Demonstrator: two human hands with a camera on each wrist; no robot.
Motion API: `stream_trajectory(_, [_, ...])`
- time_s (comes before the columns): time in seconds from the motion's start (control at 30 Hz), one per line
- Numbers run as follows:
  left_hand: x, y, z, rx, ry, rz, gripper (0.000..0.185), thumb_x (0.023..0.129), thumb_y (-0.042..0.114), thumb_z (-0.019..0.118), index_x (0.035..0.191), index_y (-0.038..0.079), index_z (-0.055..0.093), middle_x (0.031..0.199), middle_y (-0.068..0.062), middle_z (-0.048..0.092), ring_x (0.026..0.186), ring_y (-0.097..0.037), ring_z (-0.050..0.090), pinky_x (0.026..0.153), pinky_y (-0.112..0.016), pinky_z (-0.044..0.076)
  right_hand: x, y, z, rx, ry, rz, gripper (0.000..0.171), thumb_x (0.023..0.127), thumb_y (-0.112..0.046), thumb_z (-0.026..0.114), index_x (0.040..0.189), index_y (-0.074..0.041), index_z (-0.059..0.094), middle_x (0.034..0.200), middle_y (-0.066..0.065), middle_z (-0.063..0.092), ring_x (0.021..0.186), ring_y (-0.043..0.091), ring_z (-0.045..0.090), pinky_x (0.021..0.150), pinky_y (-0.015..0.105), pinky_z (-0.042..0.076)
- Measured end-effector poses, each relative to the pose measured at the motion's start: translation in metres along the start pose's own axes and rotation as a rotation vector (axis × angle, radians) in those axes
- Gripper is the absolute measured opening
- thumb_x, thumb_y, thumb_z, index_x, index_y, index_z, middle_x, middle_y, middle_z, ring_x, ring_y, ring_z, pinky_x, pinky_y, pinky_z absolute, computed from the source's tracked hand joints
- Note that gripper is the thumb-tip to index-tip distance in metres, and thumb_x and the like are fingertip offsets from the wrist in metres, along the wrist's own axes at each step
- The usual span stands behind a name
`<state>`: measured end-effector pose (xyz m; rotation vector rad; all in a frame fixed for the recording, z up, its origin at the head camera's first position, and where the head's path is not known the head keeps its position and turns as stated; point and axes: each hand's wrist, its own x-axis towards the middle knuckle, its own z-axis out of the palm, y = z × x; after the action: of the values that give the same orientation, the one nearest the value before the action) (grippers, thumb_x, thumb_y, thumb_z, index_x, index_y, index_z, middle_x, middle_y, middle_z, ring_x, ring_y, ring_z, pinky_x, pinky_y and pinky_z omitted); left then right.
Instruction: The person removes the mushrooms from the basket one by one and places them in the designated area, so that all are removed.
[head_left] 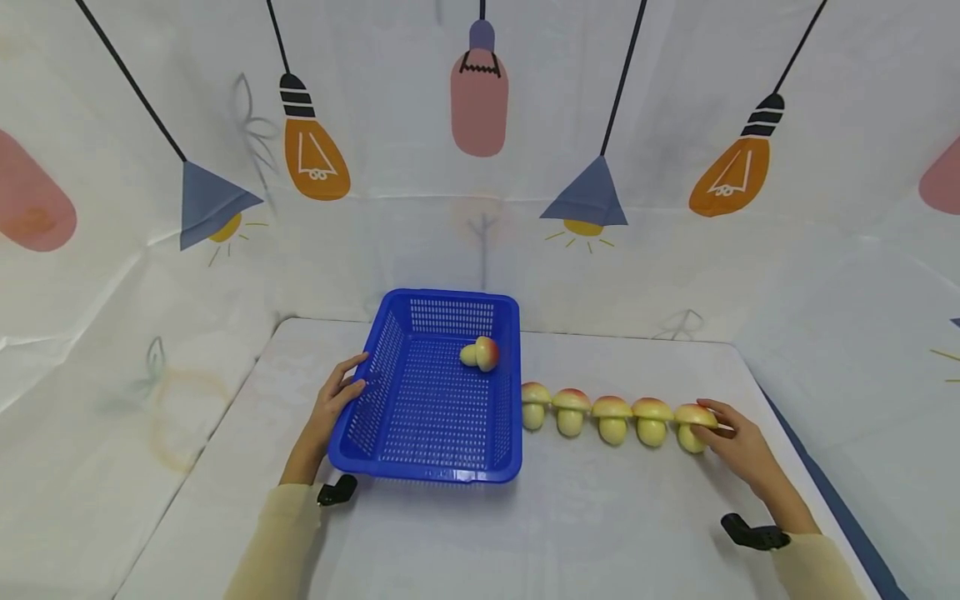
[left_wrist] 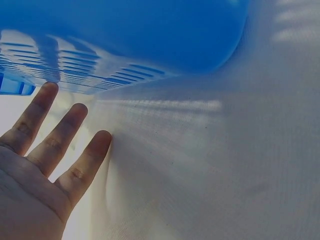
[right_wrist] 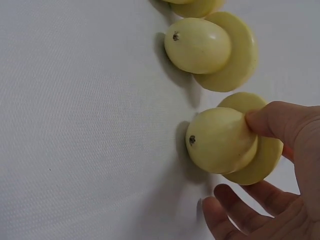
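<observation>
My left hand (head_left: 337, 404) rests at the left rim of a blue plastic basket (head_left: 351, 442). In the left wrist view three of its fingers (left_wrist: 72, 122) stretch out straight beside the slotted wall. One yellow toy mushroom (head_left: 486, 354) with a reddish cap lies inside the basket. To the basket's right, several similar mushrooms (head_left: 612, 419) form a row on the table, stems toward me. My right hand (head_left: 742, 446) pinches the rightmost mushroom (right_wrist: 222, 142), its thumb on the stem near the cap. The other fingers stay lower, beside the cap.
A white-covered table (head_left: 600, 525) bears everything. Behind it hangs a pale cloth (head_left: 405, 242) printed with lamps and bulbs. A dark wrist strap piece (head_left: 753, 533) juts from the right wrist, and another one (head_left: 337, 490) from the left.
</observation>
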<state>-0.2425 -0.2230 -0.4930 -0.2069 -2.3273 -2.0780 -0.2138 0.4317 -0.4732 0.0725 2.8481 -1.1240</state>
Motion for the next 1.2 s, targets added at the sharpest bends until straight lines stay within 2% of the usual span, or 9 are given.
stream_trajectory(0.23, [-0.0004, 0.0007, 0.0003, -0.005, 0.002, -0.005, 0.053, 0.109, 0.027, 0.045, 0.160, 0.020, 0.034, 0.146, -0.032, 0.046, 0.111, -0.037, 0.061, 0.079, -0.037, 0.058, 0.0002, -0.0001, -0.0002, 0.001, 0.010, -0.016, 0.061, 0.103, -0.031, 0.063, 0.150, 0.003, 0.043, 0.143, 0.042, 0.045, 0.121, 0.060, 0.055, 0.073, 0.023, 0.054])
stream_trajectory(0.4, [-0.0005, -0.0004, -0.0001, -0.009, 0.000, 0.000, 0.053, 0.109, 0.026, 0.046, 0.160, 0.020, 0.034, 0.146, -0.032, 0.046, 0.109, -0.034, 0.062, 0.078, -0.037, 0.059, 0.0012, 0.0002, 0.0001, -0.001, 0.010, -0.016, 0.062, 0.103, -0.031, 0.063, 0.150, 0.004, 0.043, 0.144, 0.042, 0.044, 0.122, 0.060, 0.054, 0.073, 0.023, 0.053])
stream_trajectory(0.73, [-0.0003, -0.0010, 0.0004, 0.015, 0.009, 0.003, 0.054, 0.109, 0.027, 0.046, 0.161, 0.020, 0.034, 0.148, -0.031, 0.046, 0.114, -0.038, 0.060, 0.081, -0.035, 0.057, 0.0020, -0.0031, 0.0005, 0.015, 0.018, -0.014, 0.064, 0.103, -0.032, 0.064, 0.150, 0.005, 0.041, 0.144, 0.044, 0.044, 0.122, 0.062, 0.054, 0.072, 0.022, 0.053])
stream_trajectory(0.83, [-0.0005, -0.0009, 0.0002, 0.007, 0.007, 0.002, 0.053, 0.109, 0.026, 0.046, 0.161, 0.020, 0.034, 0.148, -0.030, 0.046, 0.114, -0.036, 0.060, 0.081, -0.035, 0.057, 0.0019, -0.0031, -0.0001, 0.013, 0.012, -0.007, 0.067, 0.103, -0.034, 0.064, 0.150, 0.006, 0.039, 0.144, 0.044, 0.043, 0.124, 0.062, 0.052, 0.074, 0.025, 0.056])
stream_trajectory(1.07, [0.0004, -0.0010, -0.0001, -0.018, -0.003, -0.001, 0.053, 0.109, 0.027, 0.046, 0.161, 0.020, 0.033, 0.148, -0.030, 0.046, 0.113, -0.031, 0.061, 0.082, -0.036, 0.057, 0.0020, -0.0033, -0.0021, -0.014, -0.005, 0.022, 0.071, 0.103, -0.040, 0.062, 0.152, 0.006, 0.037, 0.148, 0.043, 0.040, 0.127, 0.062, 0.049, 0.083, 0.044, 0.060])
stream_trajectory(1.2, [0.0001, -0.0011, -0.0002, -0.019, 0.000, 0.000, 0.053, 0.109, 0.026, 0.045, 0.161, 0.020, 0.034, 0.148, -0.031, 0.046, 0.113, -0.033, 0.061, 0.081, -0.035, 0.058, 0.0009, -0.0064, -0.0043, -0.017, -0.005, 0.021, 0.072, 0.103, -0.038, 0.063, 0.153, 0.005, 0.037, 0.148, 0.043, 0.040, 0.127, 0.062, 0.050, 0.085, 0.047, 0.060])
